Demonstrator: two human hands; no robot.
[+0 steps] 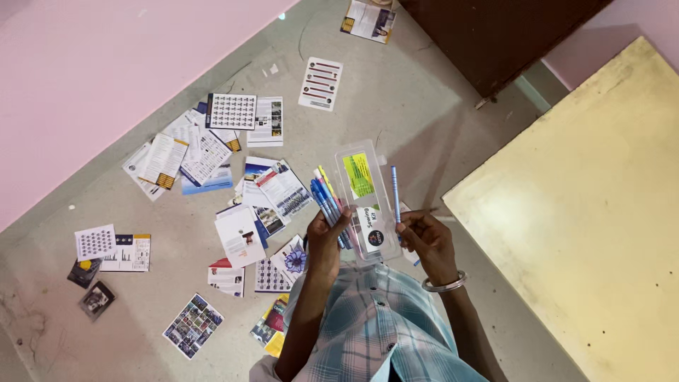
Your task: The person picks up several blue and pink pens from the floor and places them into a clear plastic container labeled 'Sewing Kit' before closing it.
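Close below the camera, over a blue plaid shirt (pixel 382 318), the left hand (pixel 327 240) grips a bundle of blue pens (pixel 327 201) with a yellow one among them, and its fingertips also pinch the near end of a clear plastic case (pixel 364 198). The right hand (pixel 424 237), a metal bangle (pixel 444 284) on its wrist, holds a single blue pen (pixel 395 191) upright by its lower end, just beside the case. Light, stiff and smooth, that case would likely slip unless held by its long edges; the pens roll easily. Farther off, printed leaflets (pixel 212 152) lie scattered over the grey floor (pixel 424 92), a pale yellow tabletop (pixel 587 205) stands at right, and beyond are a pink wall (pixel 106 64) and dark door (pixel 495 35).
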